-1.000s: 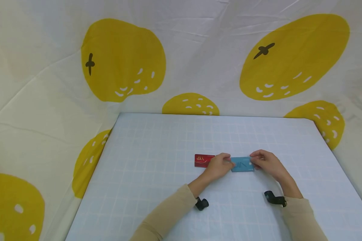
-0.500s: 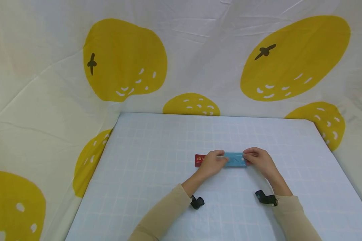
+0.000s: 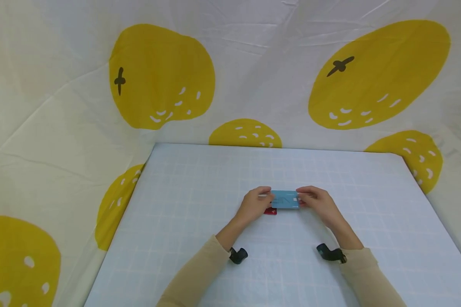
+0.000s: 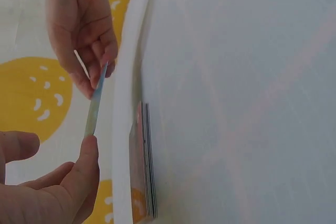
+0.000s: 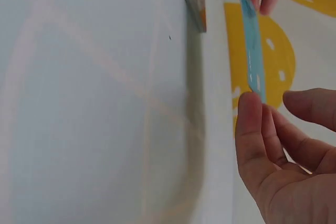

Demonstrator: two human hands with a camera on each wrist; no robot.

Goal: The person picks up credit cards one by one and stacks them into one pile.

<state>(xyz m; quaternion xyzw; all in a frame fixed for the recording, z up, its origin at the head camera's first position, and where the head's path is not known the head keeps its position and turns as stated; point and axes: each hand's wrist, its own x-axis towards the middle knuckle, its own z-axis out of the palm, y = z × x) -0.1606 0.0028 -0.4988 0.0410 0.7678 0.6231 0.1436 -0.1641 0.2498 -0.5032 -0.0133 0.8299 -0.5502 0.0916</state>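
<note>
Between my two hands hangs a light blue card (image 3: 285, 199), held level by its short ends. My left hand (image 3: 253, 203) pinches the left end with thumb and fingers, while my right hand (image 3: 322, 205) pinches the right end. Seen edge-on in the left wrist view, the blue card (image 4: 96, 103) is raised off the table. Below it lies a neat stack of several cards (image 4: 147, 166). A corner of the red card (image 3: 270, 211) on that stack peeks out; the left hand and the blue card hide the rest of it.
A white table (image 3: 199, 187) with a pale grid pattern lies under the hands. Behind it hangs a white cloth (image 3: 253, 64) printed with yellow fruit. Dark wrist cameras sit on both wrists, the left camera (image 3: 239, 256) low over the table.
Both hands have moved left together with the blue card, from right of the red card to over it. The blue card now covers part of the red card, and its grip is kept.
</note>
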